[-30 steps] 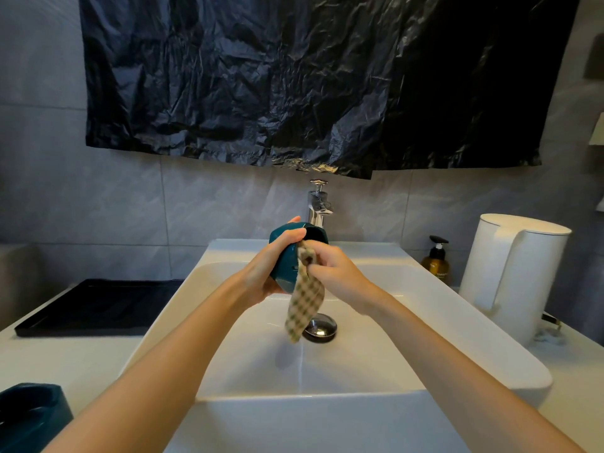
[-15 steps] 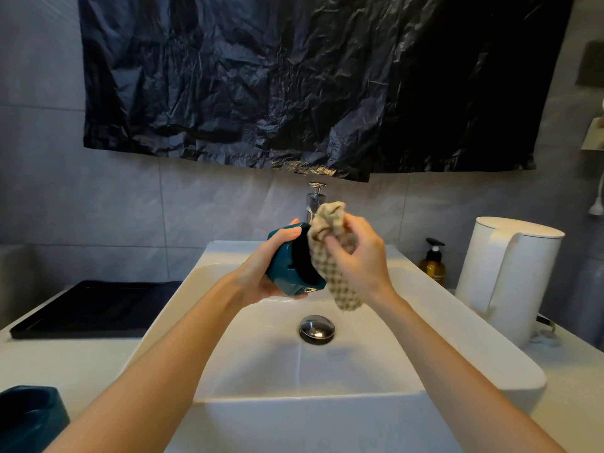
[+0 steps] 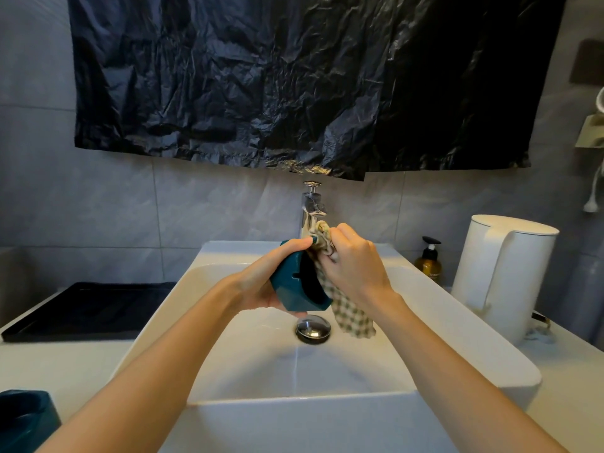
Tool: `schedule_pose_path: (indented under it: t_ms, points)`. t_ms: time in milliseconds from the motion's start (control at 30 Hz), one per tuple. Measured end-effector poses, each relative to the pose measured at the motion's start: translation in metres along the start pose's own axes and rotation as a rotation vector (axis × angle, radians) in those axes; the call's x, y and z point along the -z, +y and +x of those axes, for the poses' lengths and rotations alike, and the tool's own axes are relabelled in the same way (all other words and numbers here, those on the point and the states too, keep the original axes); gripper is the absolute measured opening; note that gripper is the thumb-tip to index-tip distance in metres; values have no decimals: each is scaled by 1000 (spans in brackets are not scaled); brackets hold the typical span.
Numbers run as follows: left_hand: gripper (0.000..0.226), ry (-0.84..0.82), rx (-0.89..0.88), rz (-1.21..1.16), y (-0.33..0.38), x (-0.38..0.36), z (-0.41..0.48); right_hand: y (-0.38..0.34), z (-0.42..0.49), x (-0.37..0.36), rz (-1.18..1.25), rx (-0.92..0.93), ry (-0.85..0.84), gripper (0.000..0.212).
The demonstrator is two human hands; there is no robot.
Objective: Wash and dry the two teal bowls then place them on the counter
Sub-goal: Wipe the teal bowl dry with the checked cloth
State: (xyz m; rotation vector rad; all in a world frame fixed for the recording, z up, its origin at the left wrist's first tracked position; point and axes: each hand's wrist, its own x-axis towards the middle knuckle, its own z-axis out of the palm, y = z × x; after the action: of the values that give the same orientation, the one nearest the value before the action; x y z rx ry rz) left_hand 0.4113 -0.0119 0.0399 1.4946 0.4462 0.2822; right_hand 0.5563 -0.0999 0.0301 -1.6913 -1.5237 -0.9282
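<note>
Over the white sink [image 3: 441, 322], my left hand [image 3: 261, 282] grips a teal bowl [image 3: 294, 289] tipped on its side, its opening turned right. My right hand [image 3: 353, 266] holds a bunched checked cloth [image 3: 349, 315] against the bowl's rim and inside; the cloth's loose end hangs down over the basin. A second teal bowl [image 3: 23, 420] stands on the counter at the bottom left corner, partly cut off by the frame edge.
A chrome tap [image 3: 310, 207] rises behind the hands and a drain plug [image 3: 313, 328] sits below them. A black tray [image 3: 88, 308] lies on the left counter. On the right stand a white kettle [image 3: 503, 276] and an amber pump bottle [image 3: 428, 263].
My right hand has pushed the cloth from the bowl's top edge down into its opening. The bowl has tilted a little lower, and the hanging end of the cloth has swung right.
</note>
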Motion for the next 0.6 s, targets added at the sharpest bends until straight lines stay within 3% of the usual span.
schedule_pose_path:
  t_ms: [167, 267, 433, 600]
  points:
    - [59, -22, 13, -41, 2, -2, -1, 2, -1, 3, 13, -77, -33, 11]
    - [55, -4, -95, 22, 3, -3, -2, 6, 0, 6, 28, -179, -8, 14]
    - [49, 300, -429, 187, -10, -18, 9, 14, -1, 9, 21, -388, 25, 13]
    - [48, 471, -507, 406, -16, -15, 10, 10, -5, -1, -20, -271, -86, 17]
